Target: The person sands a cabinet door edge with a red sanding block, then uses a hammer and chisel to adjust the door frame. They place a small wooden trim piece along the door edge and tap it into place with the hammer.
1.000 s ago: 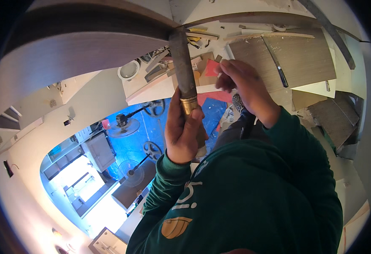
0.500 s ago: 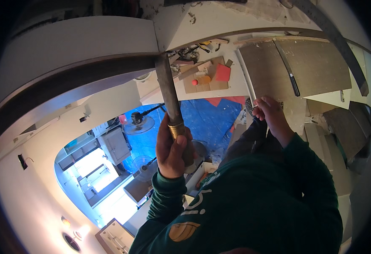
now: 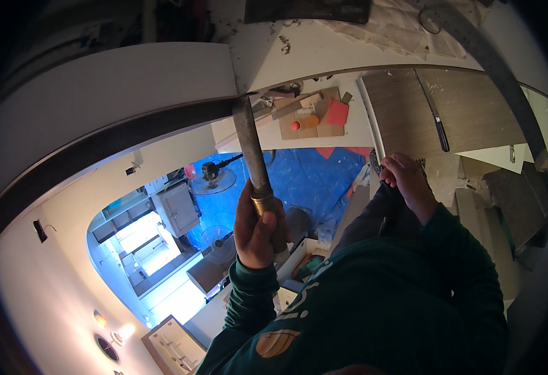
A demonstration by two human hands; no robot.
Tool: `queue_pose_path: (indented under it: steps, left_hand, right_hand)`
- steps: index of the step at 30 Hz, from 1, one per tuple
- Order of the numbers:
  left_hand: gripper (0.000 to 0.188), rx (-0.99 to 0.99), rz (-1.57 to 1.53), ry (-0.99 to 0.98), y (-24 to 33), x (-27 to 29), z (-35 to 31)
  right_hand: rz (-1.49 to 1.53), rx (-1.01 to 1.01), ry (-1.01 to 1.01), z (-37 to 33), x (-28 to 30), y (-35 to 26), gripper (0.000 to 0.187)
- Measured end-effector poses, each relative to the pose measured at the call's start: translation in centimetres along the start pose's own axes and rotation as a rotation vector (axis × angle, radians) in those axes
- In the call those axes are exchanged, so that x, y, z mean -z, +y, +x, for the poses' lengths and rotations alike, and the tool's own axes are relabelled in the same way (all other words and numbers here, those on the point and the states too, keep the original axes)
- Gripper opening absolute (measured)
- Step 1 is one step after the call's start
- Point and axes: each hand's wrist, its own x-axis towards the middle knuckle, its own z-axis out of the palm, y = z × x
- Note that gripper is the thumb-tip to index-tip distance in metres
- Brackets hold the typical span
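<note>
My left hand (image 3: 256,234) is wrapped around the handle of a flat-bladed hand tool with a brass collar (image 3: 255,150). Its long grey metal blade points away from me, and its far end meets the dark edge (image 3: 161,117) of a white panel; whether it touches is hard to tell. The frames do not settle if it is a file or a chisel. My right hand (image 3: 406,181) is closed, fingertips pressed together, in front of my right thigh. Anything between those fingertips is too small to make out.
A thin blade with a black handle (image 3: 439,128) rests on a brown board (image 3: 393,119). An orange bottle (image 3: 306,122) and a red pad (image 3: 337,112) lie on cardboard. Blue sheeting (image 3: 299,178) covers the floor around a fan (image 3: 211,175). Curled shavings (image 3: 284,45) lie on the white surface.
The whole view has shifted, so the surroundings appear slightly lower. My left hand keeps its grip on the tool. My right hand's fingers are curled in more than before.
</note>
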Motion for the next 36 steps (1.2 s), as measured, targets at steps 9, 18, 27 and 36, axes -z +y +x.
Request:
queue_pose_path:
  steps: [9,18,27,36]
  left_hand:
    - [0.073,0.011,-0.052,-0.005,-0.2,0.2,0.0]
    - [0.067,0.046,-0.094,-0.057,0.4,0.3,0.4]
    - [0.043,-0.012,-0.343,-0.250,-0.8,1.3,1.8]
    - [0.039,-0.085,-0.345,-0.329,-2.0,2.2,2.5]
  right_hand:
    - [-0.072,0.106,-0.047,-1.0,-0.9,-0.5,0.024]
    - [-0.386,0.477,-0.379,-11.6,-3.4,-15.4,0.019]
    - [-0.824,1.150,0.538,-13.5,-1.7,-28.1,0.023]
    - [-1.624,1.226,0.777,-3.3,-1.5,-37.4,0.037]
